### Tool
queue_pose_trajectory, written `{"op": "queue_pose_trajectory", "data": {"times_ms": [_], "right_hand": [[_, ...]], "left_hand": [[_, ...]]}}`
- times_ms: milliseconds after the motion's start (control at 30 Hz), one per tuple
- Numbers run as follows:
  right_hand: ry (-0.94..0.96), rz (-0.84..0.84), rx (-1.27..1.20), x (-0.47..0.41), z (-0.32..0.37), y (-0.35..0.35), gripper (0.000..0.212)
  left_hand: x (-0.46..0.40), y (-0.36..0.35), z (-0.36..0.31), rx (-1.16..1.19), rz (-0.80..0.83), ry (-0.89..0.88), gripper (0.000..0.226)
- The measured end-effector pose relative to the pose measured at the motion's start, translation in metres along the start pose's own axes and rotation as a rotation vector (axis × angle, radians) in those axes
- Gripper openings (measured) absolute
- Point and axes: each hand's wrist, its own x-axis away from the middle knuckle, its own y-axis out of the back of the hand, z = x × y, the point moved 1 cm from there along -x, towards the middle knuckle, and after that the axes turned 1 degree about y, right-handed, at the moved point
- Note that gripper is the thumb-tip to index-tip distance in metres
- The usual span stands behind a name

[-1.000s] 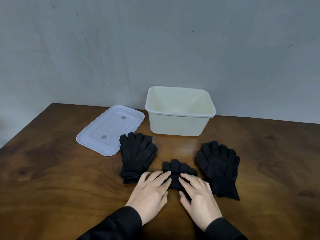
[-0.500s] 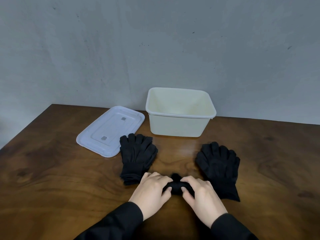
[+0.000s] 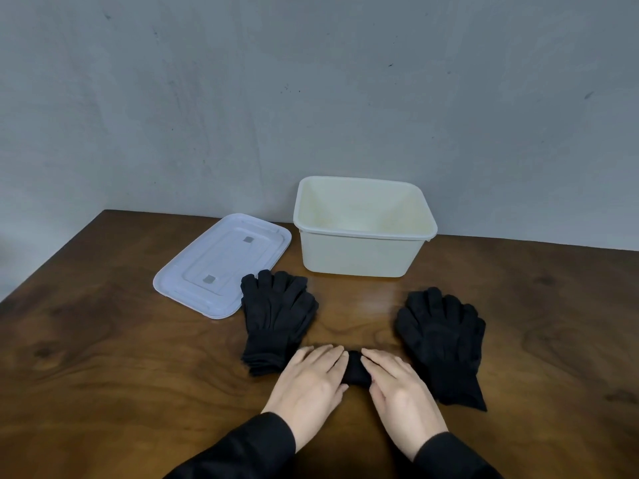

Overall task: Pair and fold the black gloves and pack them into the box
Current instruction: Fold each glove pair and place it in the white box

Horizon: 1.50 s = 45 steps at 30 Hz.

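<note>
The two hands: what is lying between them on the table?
Head view: a folded black glove bundle lies between the left hand and right hand, both pressing it.

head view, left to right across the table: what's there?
lid → left glove stack → left hand → folded glove bundle → right hand → right glove stack. The box sits farther back, spanning the middle, so unplaced.

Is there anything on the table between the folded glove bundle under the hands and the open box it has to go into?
Nothing visible. The folded glove bundle lies under the left hand and right hand; bare table runs straight to the box, which is open. The lid and the two glove stacks lie off to the sides.
</note>
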Motion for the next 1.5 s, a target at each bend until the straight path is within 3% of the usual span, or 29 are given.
{"op": "queue_pose_trajectory", "data": {"times_ms": [167, 333, 500, 567, 633, 700, 800, 967, 1133, 1300, 1500], "right_hand": [[-0.029, 0.121, 0.01, 0.0, 0.004, 0.003, 0.063], [-0.012, 0.112, -0.035, -0.023, 0.015, 0.022, 0.052], [0.017, 0.036, -0.097, -0.057, 0.019, 0.065, 0.041], [-0.045, -0.033, -0.129, -0.084, 0.012, 0.087, 0.041], [-0.078, -0.111, -0.114, -0.12, 0.003, 0.107, 0.038], [-0.054, -0.162, -0.06, -0.162, -0.004, 0.122, 0.033], [-0.028, -0.139, 0.002, -0.222, -0.01, 0.122, 0.024], [-0.072, 0.07, 0.114, -0.294, -0.024, 0.085, 0.017], [-0.15, 0.405, 0.15, -0.332, -0.033, 0.045, 0.018], [-0.079, 0.736, 0.226, -0.348, -0.024, 0.007, 0.012], [-0.156, 0.917, 0.201, -0.352, -0.013, -0.012, 0.034]], "left_hand": [[-0.012, -0.001, -0.006, -0.008, 0.004, 0.095, 0.041], [-0.027, 0.011, 0.001, 0.034, -0.06, 0.066, 0.02], [-0.018, 0.068, 0.029, 0.135, -0.21, 0.035, 0.038], [-0.007, 0.081, 0.058, 0.193, -0.304, 0.161, 0.041], [0.006, 0.076, 0.095, 0.272, -0.345, 0.402, 0.044], [0.019, 0.06, 0.124, 0.278, -0.283, 0.588, 0.053], [0.022, 0.045, 0.138, 0.228, -0.2, 0.661, 0.055], [0.012, 0.042, 0.137, 0.117, -0.084, 0.58, 0.054], [0.013, 0.031, 0.146, 0.134, -0.043, 0.608, 0.06], [0.012, 0.028, 0.147, 0.132, -0.027, 0.603, 0.06], [0.01, 0.025, 0.149, 0.118, -0.006, 0.599, 0.058]]}}
